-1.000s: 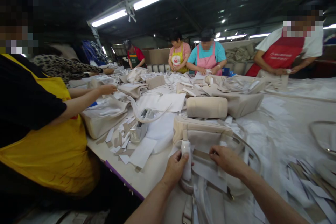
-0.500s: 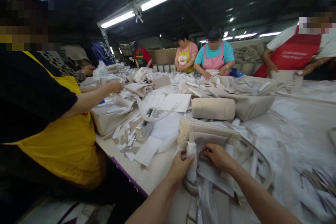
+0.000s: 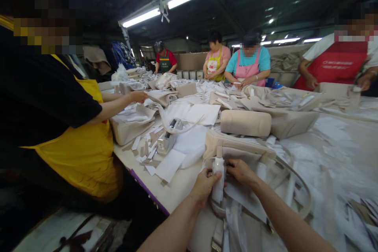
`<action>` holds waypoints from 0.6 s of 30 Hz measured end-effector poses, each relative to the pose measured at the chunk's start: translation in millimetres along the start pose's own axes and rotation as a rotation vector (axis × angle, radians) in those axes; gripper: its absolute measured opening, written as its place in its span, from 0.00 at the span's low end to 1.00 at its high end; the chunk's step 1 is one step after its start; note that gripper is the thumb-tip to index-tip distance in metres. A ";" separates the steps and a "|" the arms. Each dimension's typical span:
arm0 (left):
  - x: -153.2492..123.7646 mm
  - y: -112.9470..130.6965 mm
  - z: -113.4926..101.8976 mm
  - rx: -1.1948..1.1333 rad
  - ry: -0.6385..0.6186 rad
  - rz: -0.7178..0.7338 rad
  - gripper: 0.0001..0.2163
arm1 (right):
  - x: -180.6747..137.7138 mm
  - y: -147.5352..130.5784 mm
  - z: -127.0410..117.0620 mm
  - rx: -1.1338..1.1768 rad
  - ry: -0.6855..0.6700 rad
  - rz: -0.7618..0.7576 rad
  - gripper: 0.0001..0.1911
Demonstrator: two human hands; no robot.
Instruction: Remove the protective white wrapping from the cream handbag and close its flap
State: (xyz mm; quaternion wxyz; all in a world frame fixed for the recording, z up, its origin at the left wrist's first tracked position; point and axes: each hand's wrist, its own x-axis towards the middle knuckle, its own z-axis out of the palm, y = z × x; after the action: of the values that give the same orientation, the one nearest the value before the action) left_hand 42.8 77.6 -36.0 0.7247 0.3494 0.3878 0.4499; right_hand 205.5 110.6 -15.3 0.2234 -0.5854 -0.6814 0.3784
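Closer together now, both hands meet at the white wrapped strap (image 3: 218, 183) on the beige bag (image 3: 236, 149). Left hand (image 3: 203, 187) grips the strap; right hand (image 3: 240, 171) pinches it, low on the worktop (image 3: 174, 193).

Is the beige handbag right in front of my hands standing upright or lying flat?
Lying flat: the beige handbag rests broad side down on the table.

Passage forward is blocked by the beige handbag (image 3: 236, 147) and the rolled beige pad (image 3: 245, 123) behind it. Leftward, a tape dispenser (image 3: 168, 138) and a co-worker's arm (image 3: 118, 104) obstruct; rightward, only flat paper scraps (image 3: 333, 157) are met.
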 end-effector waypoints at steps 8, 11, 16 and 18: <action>-2.4 2.3 2.7 0.021 -0.013 -0.001 0.22 | -8.1 0.5 -25.8 -0.154 -0.037 -0.045 0.08; -3.3 3.1 3.1 0.027 -0.008 -0.003 0.22 | -2.8 -3.0 -21.7 -0.166 -0.055 -0.085 0.10; -5.5 6.0 4.9 0.052 0.010 -0.015 0.21 | -3.8 -9.5 -21.1 -0.178 -0.072 -0.122 0.11; -5.5 6.4 5.3 0.060 0.013 -0.016 0.20 | -12.5 -8.2 -31.0 -0.170 -0.102 -0.116 0.14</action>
State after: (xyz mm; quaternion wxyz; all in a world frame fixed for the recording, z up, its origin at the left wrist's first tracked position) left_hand 43.4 74.0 -26.8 0.7149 0.3648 0.4086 0.4347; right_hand 226.2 106.2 11.8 0.1594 -0.5416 -0.7543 0.3350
